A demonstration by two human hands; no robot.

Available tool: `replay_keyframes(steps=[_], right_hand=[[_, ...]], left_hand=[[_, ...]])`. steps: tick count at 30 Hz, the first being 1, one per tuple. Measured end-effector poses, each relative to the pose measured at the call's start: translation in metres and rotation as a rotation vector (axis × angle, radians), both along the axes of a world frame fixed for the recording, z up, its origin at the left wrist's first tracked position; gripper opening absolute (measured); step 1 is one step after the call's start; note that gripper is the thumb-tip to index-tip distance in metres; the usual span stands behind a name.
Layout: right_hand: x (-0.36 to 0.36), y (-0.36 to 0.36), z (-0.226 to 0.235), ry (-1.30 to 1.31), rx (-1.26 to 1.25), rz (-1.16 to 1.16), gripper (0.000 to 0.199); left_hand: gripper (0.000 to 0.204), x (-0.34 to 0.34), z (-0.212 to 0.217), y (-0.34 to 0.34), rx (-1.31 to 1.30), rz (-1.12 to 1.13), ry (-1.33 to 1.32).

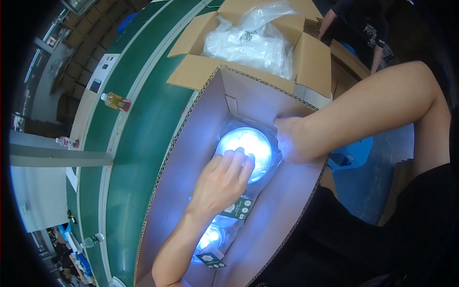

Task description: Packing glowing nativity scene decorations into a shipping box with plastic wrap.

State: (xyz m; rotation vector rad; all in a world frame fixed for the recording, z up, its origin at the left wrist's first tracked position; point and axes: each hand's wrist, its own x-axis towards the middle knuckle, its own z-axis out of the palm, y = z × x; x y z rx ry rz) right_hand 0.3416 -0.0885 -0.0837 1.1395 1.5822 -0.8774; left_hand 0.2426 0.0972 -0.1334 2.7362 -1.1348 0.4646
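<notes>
Long green surface [143, 143] here. An open cardboard box [306, 62] stuffed with clear plastic bags sits on it, and there's an orange drink bottle [116, 101] well off to the box's left.

A second open cardboard box [306, 57], stuffed with clear plastic bags [253, 40], stands on the green conveyor belt [138, 143]. Beside the belt's far edge lie a bottle of amber drink [116, 101] and two clear bottles [67, 141] (one [92, 240] nearer). A dark-shirted person [358, 28] stands behind stacked cartons [81, 52].
</notes>
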Motion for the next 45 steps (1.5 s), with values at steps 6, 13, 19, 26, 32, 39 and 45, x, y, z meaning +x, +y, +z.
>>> replay_keyframes(steps=[6,13,19,26,32,39,45], right_hand=[[0.02,-0.01,0.056,0.081,0.463,-0.159,0.014],[0.034,0.007,0.045,0.021,0.663,-0.077,0.012],[0.039,0.008,0.02,0.098,0.69,-0.093,0.015],[0.04,0.015,0.015,0.057,0.688,-0.101,0.018],[0.023,0.09,-0.035,0.098,0.37,-0.418,0.033],[0.028,0.108,-0.136,-0.045,0.075,-0.342,0.031],[0.038,0.096,-0.083,-0.159,0.145,-0.146,0.034]], left_hand=[[0.025,-0.02,-0.01,-0.017,0.073,0.0,0.06],[0.028,-0.028,-0.022,-0.028,0.166,-0.005,0.009],[0.028,-0.016,-0.026,-0.031,0.125,0.037,0.034],[0.03,-0.012,-0.031,-0.045,0.07,0.058,0.077],[0.028,-0.009,-0.032,-0.065,0.066,0.032,-0.042],[0.023,-0.016,-0.028,-0.077,0.093,0.033,-0.04],[0.023,-0.027,-0.024,-0.072,0.119,0.089,-0.038]])
